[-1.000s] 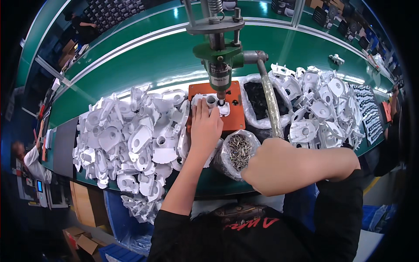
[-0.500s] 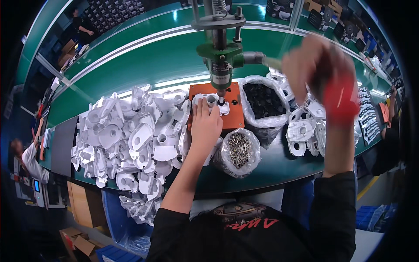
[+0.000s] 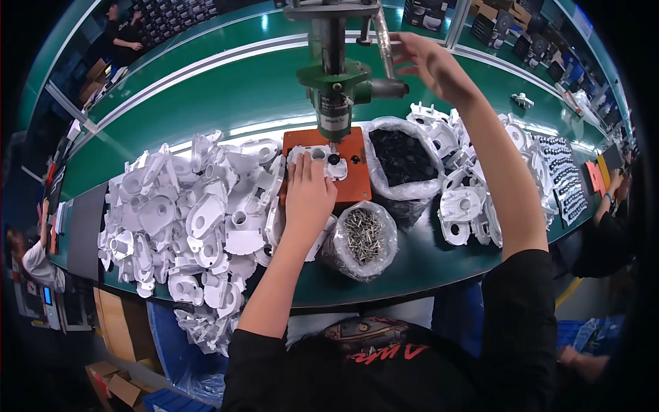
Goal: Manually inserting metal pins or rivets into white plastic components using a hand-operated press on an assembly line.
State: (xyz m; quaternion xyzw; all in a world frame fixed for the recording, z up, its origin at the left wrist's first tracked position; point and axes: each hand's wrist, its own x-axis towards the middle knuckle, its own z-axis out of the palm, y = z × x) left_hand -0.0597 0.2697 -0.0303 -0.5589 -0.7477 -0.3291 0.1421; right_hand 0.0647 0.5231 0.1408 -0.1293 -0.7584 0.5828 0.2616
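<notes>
My left hand (image 3: 310, 190) rests over a white plastic part (image 3: 317, 152) on the orange base plate (image 3: 357, 185). Its fingers lie across the part's left end and hold it there, with the thumb along the near side. A round black piece (image 3: 333, 158) sits on the part, right under the thin tip of the green hand press (image 3: 335, 96). My right hand (image 3: 436, 69) is raised beside the upright metal press lever (image 3: 383, 41), fingers spread toward it; whether they touch it I cannot tell.
A large heap of white parts (image 3: 206, 213) covers the table's left. Right of the base stand a bag of black pieces (image 3: 405, 158) and a bag of small metal pins (image 3: 364, 237). More white parts (image 3: 461, 206) lie farther right. A blue bin (image 3: 168, 343) stands below the table's left.
My right hand has swung left from its blurred raised position to beside the press lever. The lever now stands upright, and the press tip sits higher. My left hand stays on the part.
</notes>
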